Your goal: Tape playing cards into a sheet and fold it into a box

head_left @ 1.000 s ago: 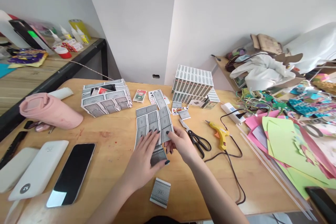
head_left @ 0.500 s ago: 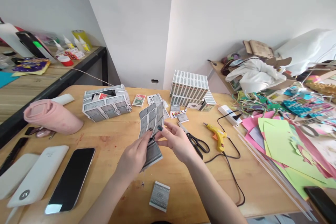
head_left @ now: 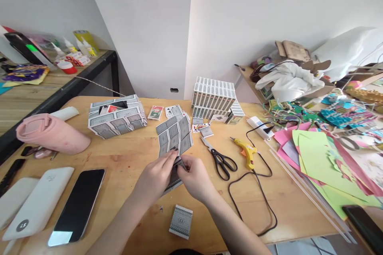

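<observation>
1. Lying tilted on the wooden table (head_left: 119, 179), a pink cylinder (head_left: 56, 133) sits at the far left, with a white power bank (head_left: 38, 203) nearer the person and a black-screened phone (head_left: 77, 207) just beside that.
2. Farther back stands a box covered in grey-patterned cards (head_left: 118, 117), a dark opening in its top and something red and white showing inside.
3. The left hand (head_left: 154, 177) has its fingers together over the lower part of the card sheet, gripping it from its left edge.
4. Between the hands is the card sheet (head_left: 174, 135), several grey-backed cards joined in rows, tilted and fanning away from the person above the middle of the table.
5. Nearer the person, a separate card piece (head_left: 181, 222) lies flat.
6. The right hand (head_left: 196, 177) has its fingers curled and its thumb pressed to the lower right of the card sheet, pinching it; some fingertips are hidden.
7. Behind stands a stack of card boxes (head_left: 214, 93).
8. Black-handled scissors (head_left: 221, 163) lie with blades parted, near a yellow glue gun (head_left: 247, 151).
9. Green and pink paper (head_left: 317, 167) overlaps farther right.
</observation>
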Tool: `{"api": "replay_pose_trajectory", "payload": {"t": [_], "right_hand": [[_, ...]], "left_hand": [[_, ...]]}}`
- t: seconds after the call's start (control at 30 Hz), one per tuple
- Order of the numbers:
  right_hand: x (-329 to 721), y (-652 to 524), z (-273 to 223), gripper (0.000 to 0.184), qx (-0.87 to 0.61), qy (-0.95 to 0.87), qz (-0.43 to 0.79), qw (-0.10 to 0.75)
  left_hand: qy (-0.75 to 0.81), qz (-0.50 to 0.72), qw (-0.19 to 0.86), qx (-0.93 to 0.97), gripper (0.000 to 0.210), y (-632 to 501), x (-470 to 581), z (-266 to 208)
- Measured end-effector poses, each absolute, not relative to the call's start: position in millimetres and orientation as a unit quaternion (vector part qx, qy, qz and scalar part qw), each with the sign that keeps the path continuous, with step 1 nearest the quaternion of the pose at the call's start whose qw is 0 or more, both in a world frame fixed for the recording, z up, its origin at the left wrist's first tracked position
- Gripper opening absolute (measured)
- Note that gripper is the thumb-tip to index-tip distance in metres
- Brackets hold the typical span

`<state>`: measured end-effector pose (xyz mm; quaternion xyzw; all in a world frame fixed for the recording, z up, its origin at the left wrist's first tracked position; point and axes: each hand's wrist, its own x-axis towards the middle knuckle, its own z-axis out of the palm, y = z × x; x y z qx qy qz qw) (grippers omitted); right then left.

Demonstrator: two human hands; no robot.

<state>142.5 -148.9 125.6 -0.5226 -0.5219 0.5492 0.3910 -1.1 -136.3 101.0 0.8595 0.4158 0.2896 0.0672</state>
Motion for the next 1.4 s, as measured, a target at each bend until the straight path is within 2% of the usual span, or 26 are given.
{"api": "replay_pose_trajectory", "payload": {"t": [0.13, 0.2, 0.27, 0.33, 0.4, 0.5, 0.6, 0.73, 0.87, 0.97, 1.07, 1.17, 1.23, 1.3, 1.37, 1.4], "right_hand": [[144, -150, 137, 0.009, -0.547, -0.526, 0.531, 0.377], [145, -153, 148, 0.008, -0.528, -0.51, 0.555, 0.391], [147, -157, 160, 0.005, -0.486, -0.494, 0.595, 0.408], [149, -161, 170, 0.005, -0.436, -0.491, 0.629, 0.416], [150, -164, 174, 0.019, -0.408, -0.5, 0.637, 0.422], [151, -160, 167, 0.037, -0.404, -0.512, 0.616, 0.441], [154, -148, 147, 0.036, -0.431, -0.504, 0.589, 0.461], [164, -129, 111, 0.037, -0.532, -0.456, 0.56, 0.443], [167, -121, 89, 0.045, -0.507, -0.42, 0.633, 0.407], [160, -122, 92, 0.046, -0.369, -0.376, 0.693, 0.493], [150, -125, 102, 0.046, -0.29, -0.332, 0.694, 0.569], [143, -123, 101, 0.043, -0.327, -0.29, 0.68, 0.589], [141, -120, 91, 0.04, -0.391, -0.253, 0.649, 0.601], [143, -118, 76, 0.044, -0.443, -0.228, 0.621, 0.605], [149, -118, 61, 0.047, -0.47, -0.232, 0.63, 0.573], [154, -119, 55, 0.046, -0.482, -0.244, 0.656, 0.527]], "left_hand": [[0.417, 0.272, 0.229, 0.836, 0.046, -143, -1, 119], [0.41, 0.285, 0.31, 0.809, 0.057, -150, 0, 127], [0.402, 0.3, 0.356, 0.789, 0.074, -158, 3, 132], [0.417, 0.312, 0.354, 0.777, 0.084, -163, 8, 132], [0.468, 0.347, 0.313, 0.75, 0.074, -161, 10, 130], [0.573, 0.409, 0.238, 0.669, 0.042, -149, 6, 126], [0.659, 0.408, 0.176, 0.607, 0.026, -135, -9, 125], [0.717, 0.452, 0.135, 0.514, 0.021, -127, -29, 130], [0.684, 0.581, 0.246, 0.366, 0.029, -125, -30, 139], [0.627, 0.645, 0.364, 0.243, 0.035, -125, -23, 144], [0.63, 0.629, 0.419, 0.178, 0.033, -130, -16, 138], [0.641, 0.612, 0.439, 0.146, 0.032, -139, -6, 120], [0.654, 0.588, 0.447, 0.163, 0.031, -147, 0, 103], [0.649, 0.557, 0.471, 0.216, 0.03, -154, 3, 86], [0.645, 0.529, 0.502, 0.228, 0.03, -158, -2, 69], [0.651, 0.515, 0.512, 0.223, 0.031, -159, -8, 62]]}}
